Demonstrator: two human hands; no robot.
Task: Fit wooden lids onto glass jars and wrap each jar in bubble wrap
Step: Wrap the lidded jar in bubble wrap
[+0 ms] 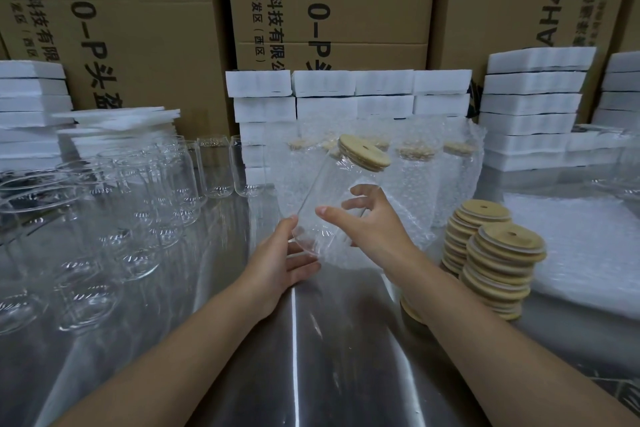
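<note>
Forearms rise from the bottom edge. At mid-frame, the left hand (277, 263) grips the jar (325, 194) by its base and the right hand (374, 222) clasps its middle, its lid (363, 152) tilting upper right above the bubble wrap (408, 229).

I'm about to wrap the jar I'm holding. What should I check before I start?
1. Wooden lid on the jar: it sits on the mouth and looks level with the rim. Ok.
2. Lid pressed fully home: cannot tell.
3. Grip: the left hand holds the base and the right hand is curled round the body, with the jar tilted. Ok.
4. Bubble wrap sheet to hand: it lies just under and behind the jar. Ok.
5. Gap to the wrapped jars behind: cannot tell, as one view gives no depth.
</note>
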